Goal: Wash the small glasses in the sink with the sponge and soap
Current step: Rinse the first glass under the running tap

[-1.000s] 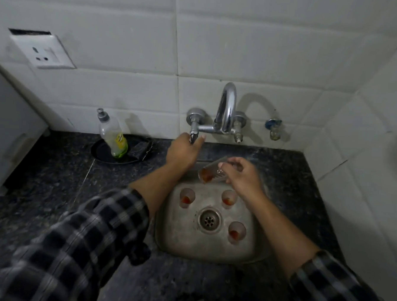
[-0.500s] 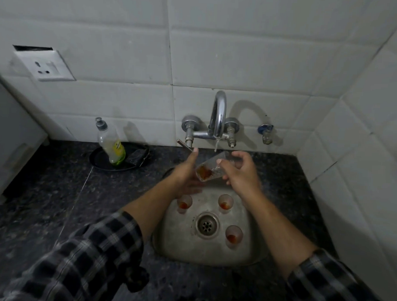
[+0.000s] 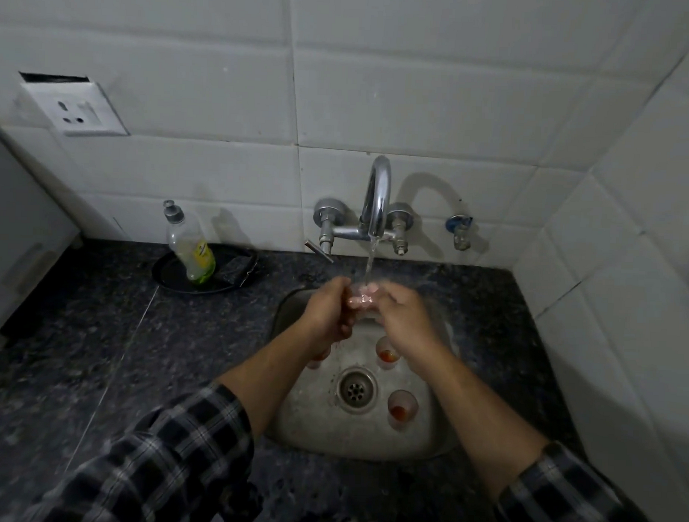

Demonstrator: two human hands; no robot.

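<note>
Clear glass, wet and thin-walled: the small glass (image 3: pixel 362 299) is being held betw. both grips, directly under the water stream (image 3: pixel 369 261) running from the tap (image 3: pixel 377 191), above the back of the sink (image 3: pixel 290 434). The left grip (image 3: pixel 327 315) is curling round its side; the right grip (image 3: pixel 401 321) is pinching it w/ fingertips (image 3: pixel 371 289) at the far edge. Judged light, rigid, fragile and slippery while wet, so approx. best taken round the wall, not by the rim alone. The glass itself is blurring, and which way its mouth is facing cannot be told. Other glasses w/ reddish dregs are standing in the basin: the near glass (image 3: pixel 386 354) by the right wrist, the front glass (image 3: pixel 402 409) beside the drain (image 3: pixel 356 390), and the hidden glass (image 3: pixel 316 360) mostly under the left grip. The soap bottle (image 3: pixel 189 251) and sponge (image 3: pixel 239 267) are sitting on a black plate (image 3: pixel 201 289) on the bench (image 3: pixel 98 330), well apart.
</note>
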